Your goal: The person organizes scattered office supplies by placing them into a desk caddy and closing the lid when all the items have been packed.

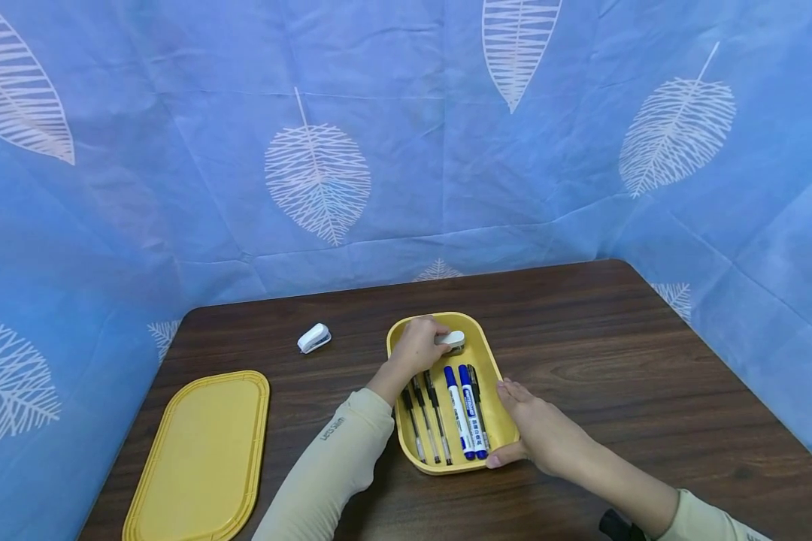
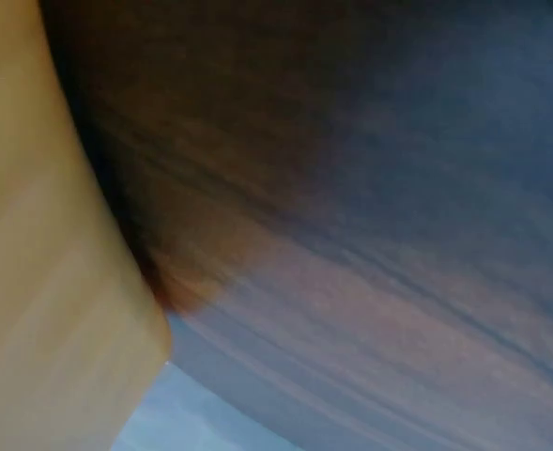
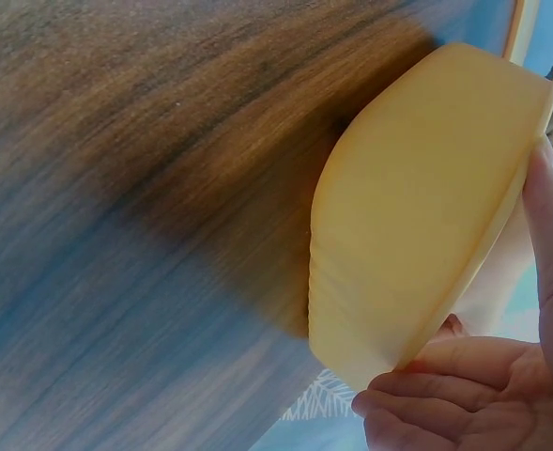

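Note:
A yellow tray [image 1: 490, 353] stands on the table with pens and markers lying in it. Over its far end, my left hand [image 1: 416, 344] pinches a small white stapler [image 1: 454, 340] between thumb and fingertips. My right hand [image 1: 544, 428] rests against the tray's right side, thumb at the near corner and fingers spread farther up. The right wrist view shows its fingers [image 3: 445, 390] nearly straight, touching the tray's outer wall [image 3: 417, 207]. Inside the tray are several black pens [image 1: 435, 413] and two blue-capped markers [image 1: 470, 409]. The left wrist view is blurred; the left hand is hidden there.
A second white stapler [image 1: 314, 338] lies on the dark wooden table [image 1: 616, 338], left of the tray. Nearer the left edge lies a flat yellow lid [image 1: 199, 454]. Blue cloth [image 1: 406, 173] with white leaf prints hangs behind and beside the table.

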Tool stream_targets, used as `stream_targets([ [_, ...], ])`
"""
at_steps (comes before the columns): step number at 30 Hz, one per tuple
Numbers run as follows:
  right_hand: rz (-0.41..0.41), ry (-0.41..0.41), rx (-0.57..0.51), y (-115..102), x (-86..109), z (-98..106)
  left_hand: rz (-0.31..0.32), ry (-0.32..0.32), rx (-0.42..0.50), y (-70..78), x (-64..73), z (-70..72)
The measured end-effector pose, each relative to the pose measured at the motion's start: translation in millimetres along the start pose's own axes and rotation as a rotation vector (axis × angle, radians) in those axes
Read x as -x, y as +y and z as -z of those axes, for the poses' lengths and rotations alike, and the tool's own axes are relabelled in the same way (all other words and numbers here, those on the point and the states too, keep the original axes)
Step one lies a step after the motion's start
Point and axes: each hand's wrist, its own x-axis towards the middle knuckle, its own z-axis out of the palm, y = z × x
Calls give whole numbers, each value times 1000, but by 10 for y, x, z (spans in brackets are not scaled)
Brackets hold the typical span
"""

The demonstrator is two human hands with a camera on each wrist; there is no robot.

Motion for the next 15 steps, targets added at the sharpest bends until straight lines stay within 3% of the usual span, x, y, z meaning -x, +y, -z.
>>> stream_targets([
  [15, 9, 4, 7, 3, 6, 2, 11, 7, -8, -7, -45, -75],
])
